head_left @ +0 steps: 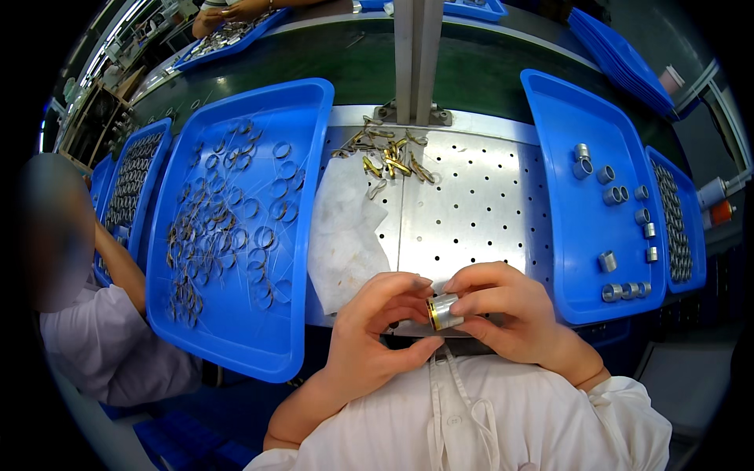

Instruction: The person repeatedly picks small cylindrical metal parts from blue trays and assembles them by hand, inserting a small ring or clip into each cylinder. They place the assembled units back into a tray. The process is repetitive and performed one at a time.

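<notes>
Near the front edge of the metal work surface, I hold a short silver metal cylinder [446, 311] with a gold-coloured band around its left end. My right hand [510, 310] is closed on it, pinching its right side between thumb and fingers. At the banded end, the curled fingers of my left hand [373, 318] touch the cylinder; its thumb is lower and apart. Beyond my hands lies a loose pile of gold-coloured metal strips and clips [393, 157]. A crumpled white cloth [345, 228] is spread left of the perforated metal plate [471, 204].
On the left, a blue tray [314, 157] holds many thin metal rings. A blue tray [585, 102] on the right carries several silver cylinders. Trays of packed parts [679, 228] flank both. A metal post [419, 63] rises behind the plate. A co-worker's arm [122, 263] is at left.
</notes>
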`<state>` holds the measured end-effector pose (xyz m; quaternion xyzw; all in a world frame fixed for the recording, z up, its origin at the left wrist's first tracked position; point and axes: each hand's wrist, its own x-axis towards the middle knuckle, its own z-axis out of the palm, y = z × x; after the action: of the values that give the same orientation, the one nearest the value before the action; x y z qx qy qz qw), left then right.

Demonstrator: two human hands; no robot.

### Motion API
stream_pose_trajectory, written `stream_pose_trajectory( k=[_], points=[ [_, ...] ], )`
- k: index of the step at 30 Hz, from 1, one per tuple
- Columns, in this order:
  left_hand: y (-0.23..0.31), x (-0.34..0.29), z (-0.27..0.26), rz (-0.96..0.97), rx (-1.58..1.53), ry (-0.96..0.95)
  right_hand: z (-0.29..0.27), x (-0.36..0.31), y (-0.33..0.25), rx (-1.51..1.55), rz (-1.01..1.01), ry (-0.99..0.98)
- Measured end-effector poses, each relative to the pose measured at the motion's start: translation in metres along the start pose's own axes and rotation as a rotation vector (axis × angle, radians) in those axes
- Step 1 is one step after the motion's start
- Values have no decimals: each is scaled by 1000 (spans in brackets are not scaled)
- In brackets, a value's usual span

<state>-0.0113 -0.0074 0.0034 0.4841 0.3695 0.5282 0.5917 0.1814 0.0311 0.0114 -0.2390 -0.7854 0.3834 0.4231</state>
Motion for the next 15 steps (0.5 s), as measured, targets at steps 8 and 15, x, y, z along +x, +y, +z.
stream_pose_trajectory(
  k=[8, 15],
  points=[
    [-6, 1, -6, 221, 290, -66, 2, 1, -4, 34, 64, 22],
    [-5, 0, -1, 196, 215, 10, 3, 0, -1, 0, 23, 9]
  ],
)
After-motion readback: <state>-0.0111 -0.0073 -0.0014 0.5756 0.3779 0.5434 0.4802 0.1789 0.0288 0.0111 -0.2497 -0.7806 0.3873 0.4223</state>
